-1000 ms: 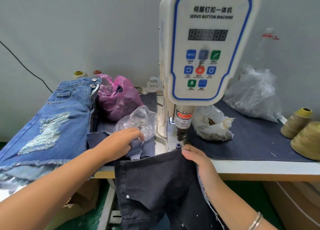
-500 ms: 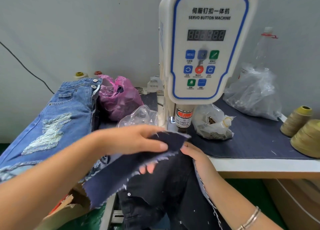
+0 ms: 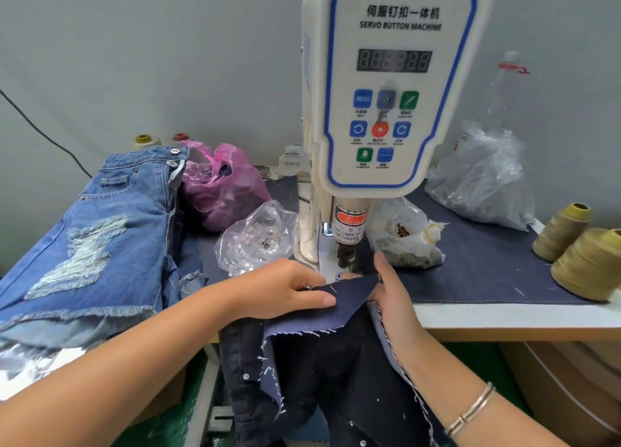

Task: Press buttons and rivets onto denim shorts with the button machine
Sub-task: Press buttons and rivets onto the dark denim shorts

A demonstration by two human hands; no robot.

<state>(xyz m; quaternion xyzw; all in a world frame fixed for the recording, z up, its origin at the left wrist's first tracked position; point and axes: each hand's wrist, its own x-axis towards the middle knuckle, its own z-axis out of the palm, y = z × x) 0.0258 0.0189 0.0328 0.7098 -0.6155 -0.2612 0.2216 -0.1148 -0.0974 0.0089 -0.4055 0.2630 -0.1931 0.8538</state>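
The white servo button machine (image 3: pixel 389 87) stands at the table's middle, its dark press head (image 3: pixel 346 255) just above the cloth. A frayed dark blue denim scrap (image 3: pixel 322 312) lies over dark denim shorts (image 3: pixel 322 386) that hang off the table's front edge. My left hand (image 3: pixel 282 288) pinches the scrap's left side between thumb and fingers. My right hand (image 3: pixel 393 295) holds the scrap's right corner right below the press head. A clear bag of silver buttons (image 3: pixel 255 241) lies left of the machine, a bag of brass rivets (image 3: pixel 406 238) to its right.
A stack of light blue ripped denim shorts (image 3: pixel 94 241) fills the table's left. A pink bag (image 3: pixel 221 184) sits behind it. A large clear bag (image 3: pixel 484 181) and thread cones (image 3: pixel 584 251) occupy the right. A cardboard box (image 3: pixel 564 389) stands below right.
My left hand picked the denim scrap up from the table's left, carried it right and laid it over the dark shorts under the press head. My right hand shifted to hold its corner.
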